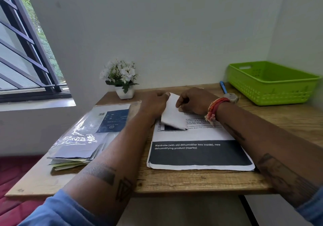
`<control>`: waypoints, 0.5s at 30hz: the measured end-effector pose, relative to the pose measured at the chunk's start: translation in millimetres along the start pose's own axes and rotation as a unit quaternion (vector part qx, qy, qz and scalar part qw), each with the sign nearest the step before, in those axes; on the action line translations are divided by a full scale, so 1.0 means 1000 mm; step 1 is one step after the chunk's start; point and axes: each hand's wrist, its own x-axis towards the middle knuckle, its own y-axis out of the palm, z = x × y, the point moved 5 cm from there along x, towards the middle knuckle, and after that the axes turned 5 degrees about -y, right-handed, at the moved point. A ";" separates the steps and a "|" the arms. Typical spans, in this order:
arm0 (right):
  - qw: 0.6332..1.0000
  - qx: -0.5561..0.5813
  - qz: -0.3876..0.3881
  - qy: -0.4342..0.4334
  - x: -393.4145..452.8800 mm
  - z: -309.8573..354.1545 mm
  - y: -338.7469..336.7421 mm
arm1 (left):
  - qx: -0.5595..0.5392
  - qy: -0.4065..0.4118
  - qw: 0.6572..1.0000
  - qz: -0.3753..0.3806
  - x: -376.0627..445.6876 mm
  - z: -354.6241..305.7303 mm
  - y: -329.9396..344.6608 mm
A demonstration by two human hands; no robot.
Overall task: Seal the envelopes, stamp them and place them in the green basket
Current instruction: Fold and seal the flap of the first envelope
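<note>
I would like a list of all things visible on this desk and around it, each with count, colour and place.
envelope: one, white, held over the printed sheets
printed sheets: small stack, white with dark band, desk centre
plastic sleeve of papers: one pile, clear and blue, desk left
flower pot: one, white flowers, back of desk
pen: one, blue, beside the basket
green basket: one, desk back right
desk: one, wooden
window: one, dark bars, left
left hand: grips envelope's left edge
right hand: pinches envelope; red wrist thread
</note>
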 end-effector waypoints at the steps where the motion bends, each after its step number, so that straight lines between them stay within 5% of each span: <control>1: 1.000 -0.005 0.000 -0.003 0.001 0.000 0.000 | 0.032 0.012 0.999 0.001 0.001 -0.001 0.001; 9: 1.000 -0.006 -0.010 -0.025 0.001 -0.001 -0.001 | 0.232 0.106 0.966 0.038 0.000 -0.005 0.016; 15: 0.999 -0.012 -0.034 -0.007 0.001 -0.005 -0.001 | 0.252 0.103 0.957 0.099 0.004 0.001 0.028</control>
